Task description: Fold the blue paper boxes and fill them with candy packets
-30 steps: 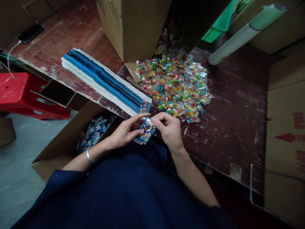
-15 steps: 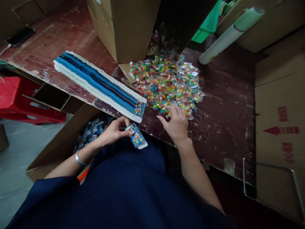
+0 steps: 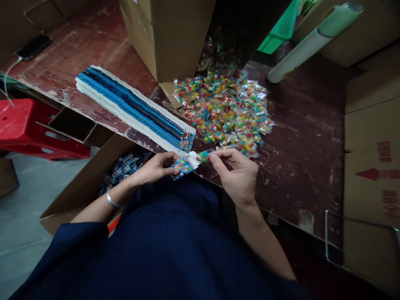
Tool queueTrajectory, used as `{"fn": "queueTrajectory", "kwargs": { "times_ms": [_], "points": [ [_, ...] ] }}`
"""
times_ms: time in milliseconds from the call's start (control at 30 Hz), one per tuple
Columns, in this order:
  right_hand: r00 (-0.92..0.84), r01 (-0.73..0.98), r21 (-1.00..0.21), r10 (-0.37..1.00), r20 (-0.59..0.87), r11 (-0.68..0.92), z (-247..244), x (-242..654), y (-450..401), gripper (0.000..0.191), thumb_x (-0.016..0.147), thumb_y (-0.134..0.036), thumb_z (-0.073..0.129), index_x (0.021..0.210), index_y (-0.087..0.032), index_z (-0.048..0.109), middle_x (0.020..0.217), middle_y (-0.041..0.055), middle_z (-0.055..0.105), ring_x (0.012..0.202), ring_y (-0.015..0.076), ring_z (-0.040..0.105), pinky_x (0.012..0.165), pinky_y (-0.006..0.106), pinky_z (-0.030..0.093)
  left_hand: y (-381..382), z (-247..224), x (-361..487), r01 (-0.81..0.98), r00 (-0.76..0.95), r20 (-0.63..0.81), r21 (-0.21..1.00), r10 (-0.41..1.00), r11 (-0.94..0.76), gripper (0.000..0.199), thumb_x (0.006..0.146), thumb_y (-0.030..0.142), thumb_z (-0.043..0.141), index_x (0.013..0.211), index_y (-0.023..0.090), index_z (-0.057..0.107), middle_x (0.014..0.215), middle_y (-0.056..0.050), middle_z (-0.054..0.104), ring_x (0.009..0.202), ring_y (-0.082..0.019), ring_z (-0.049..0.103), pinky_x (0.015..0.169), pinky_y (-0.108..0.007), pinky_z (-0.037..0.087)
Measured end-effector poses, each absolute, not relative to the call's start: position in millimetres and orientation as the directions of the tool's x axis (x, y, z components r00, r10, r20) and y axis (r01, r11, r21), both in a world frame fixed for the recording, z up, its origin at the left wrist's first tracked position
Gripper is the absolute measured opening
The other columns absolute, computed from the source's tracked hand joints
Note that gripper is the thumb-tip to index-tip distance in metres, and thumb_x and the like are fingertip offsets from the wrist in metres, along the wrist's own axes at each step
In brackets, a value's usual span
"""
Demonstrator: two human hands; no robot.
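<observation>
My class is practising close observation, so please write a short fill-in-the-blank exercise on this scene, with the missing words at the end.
1. The right hand pinches a clear packet between finger and ____.
2. The left hand holds a small box whose open end faces the ____ hand.
3. The bangle is worn on the ____ arm.
4. The plastic stool is coloured ____.

Missing words: thumb; right; left; red.

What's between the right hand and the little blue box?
In the head view, a clear packet of colourful candies, held by the right hand at the open blue box.
</observation>
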State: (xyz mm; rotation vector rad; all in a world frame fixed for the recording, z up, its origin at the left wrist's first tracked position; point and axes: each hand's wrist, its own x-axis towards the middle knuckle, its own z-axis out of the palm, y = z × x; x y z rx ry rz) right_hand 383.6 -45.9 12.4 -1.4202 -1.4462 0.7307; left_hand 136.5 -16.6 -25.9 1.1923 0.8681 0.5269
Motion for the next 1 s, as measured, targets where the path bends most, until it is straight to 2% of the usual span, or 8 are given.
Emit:
{"fn": "queueTrajectory", "kwargs": {
  "times_ms": [100,200,300,467,600,733,900,1000],
  "points": [
    [0.024,0.514,-0.831,0.965,0.259,0.211,16,376,-47,0.010,0.093,-0.030,0.072,0.085,-0.025,0.075,0.084,0.0021,0.074,0.076,0.0194,0.069,0.075,0.036,0.059,-22,-26,156,-0.008,0.528,-0.206,0.969,0.824,0.247,0.029,0.082,0.031,0.081,0.100,0.013,0.067,0.097,-0.006,0.071,0.087,-0.016,0.066,0.082,-0.030,0.053],
    [-0.055,0.607,-0.727,0.929,0.365,0.322,15,376,-43,0.011,0.091,-0.030,0.075,0.081,-0.027,0.077,0.102,0.0063,0.076,0.101,0.0273,0.069,0.096,0.049,0.057,-28,-23,168,-0.042,0.489,-0.167,0.976,0.856,0.215,0.027,0.082,0.029,0.082,0.098,0.014,0.066,0.095,-0.005,0.070,0.088,-0.016,0.066,0.084,-0.030,0.054],
    [-0.132,0.543,-0.769,0.938,0.319,0.338,11,375,-42,0.015,0.097,-0.033,0.069,0.089,-0.028,0.080,0.122,0.0077,0.075,0.119,0.0294,0.067,0.103,0.050,0.056,-35,-21,176,-0.116,0.413,-0.144,0.971,0.899,0.209,0.037,0.080,0.031,0.085,0.105,0.017,0.062,0.095,-0.003,0.068,0.088,-0.016,0.067,0.083,-0.030,0.057],
    [-0.022,0.252,-0.958,0.991,0.134,0.136,-6,371,-52,0.039,0.094,-0.040,0.074,0.131,-0.028,0.071,0.118,0.0067,0.079,0.096,0.0230,0.078,0.080,0.036,0.065,-43,-17,182,-0.223,0.348,-0.082,0.960,0.934,0.168,0.067,0.084,0.037,0.083,0.141,0.027,0.050,0.106,-0.003,0.065,0.082,-0.015,0.069,0.078,-0.029,0.061],
    [0.053,0.178,-0.974,0.987,0.151,0.140,-17,365,-55,0.023,0.092,-0.037,0.076,0.112,-0.025,0.077,0.108,0.0051,0.081,0.094,0.0227,0.078,0.086,0.037,0.065,-46,-18,185,-0.238,0.375,-0.058,0.959,0.925,0.157,0.049,0.085,0.038,0.082,0.126,0.022,0.060,0.106,-0.004,0.066,0.082,-0.014,0.069,0.076,-0.027,0.061],
    [0.026,0.293,-0.924,0.964,0.263,0.244,-19,362,-52,0.010,0.095,-0.031,0.072,0.090,-0.024,0.078,0.107,0.0062,0.080,0.100,0.0240,0.077,0.094,0.042,0.063,-44,-21,185,-0.232,0.429,-0.116,0.944,0.896,0.234,0.048,0.080,0.041,0.086,0.114,0.019,0.059,0.103,-0.003,0.064,0.078,-0.012,0.065,0.072,-0.025,0.059],
    [0.105,0.280,-0.913,0.936,0.336,0.296,-23,356,-53,0.022,0.093,-0.031,0.075,0.114,-0.027,0.070,0.108,0.0067,0.081,0.102,0.0246,0.078,0.094,0.042,0.064,-43,-18,186,-0.294,0.345,-0.130,0.926,0.930,0.239,0.057,0.073,0.039,0.092,0.107,0.023,0.049,0.099,0.001,0.054,0.080,-0.010,0.061,0.070,-0.021,0.058],
    [0.094,0.135,-0.976,0.978,0.185,0.172,-18,353,-49,0.020,0.090,-0.038,0.079,0.101,-0.024,0.069,0.097,0.0051,0.080,0.091,0.0217,0.078,0.084,0.037,0.065,-45,-17,186,-0.270,0.324,-0.132,0.936,0.937,0.226,0.056,0.076,0.038,0.090,0.108,0.024,0.047,0.099,0.002,0.052,0.077,-0.009,0.060,0.069,-0.020,0.057]
  ]
}}
